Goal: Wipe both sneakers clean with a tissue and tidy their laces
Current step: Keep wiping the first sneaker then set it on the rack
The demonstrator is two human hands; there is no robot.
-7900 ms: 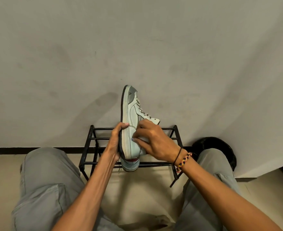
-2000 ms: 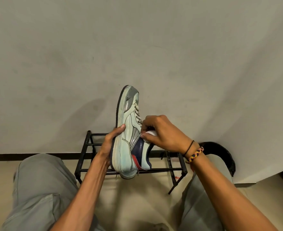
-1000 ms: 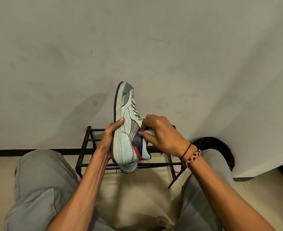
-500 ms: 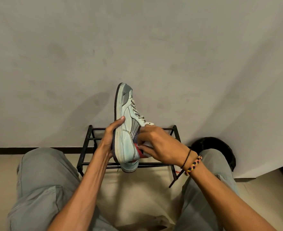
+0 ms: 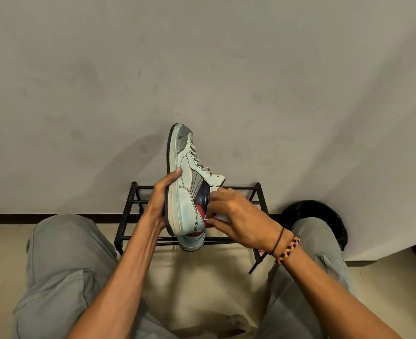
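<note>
A grey wall (image 5: pixel 202 69) fills the upper frame; a beige floor (image 5: pixel 202 277) and a black rack (image 5: pixel 258 192) sit at centre, a dark round object (image 5: pixel 324 216) at right. The sneaker (image 5: pixel 184 196) stands toe-up at centre, pale with grey toe, navy and red near the heel, laces (image 5: pixel 199 160) threaded. The left hand (image 5: pixel 161 199) grips its sole; the right hand (image 5: pixel 236 221) pinches a white tissue (image 5: pixel 220 217) against the heel collar. Since half a second ago, the right hand has slid slightly lower toward the heel.

black metal rack (image 5: pixel 138 203) stands against grey wall (image 5: pixel 202 69).
</note>
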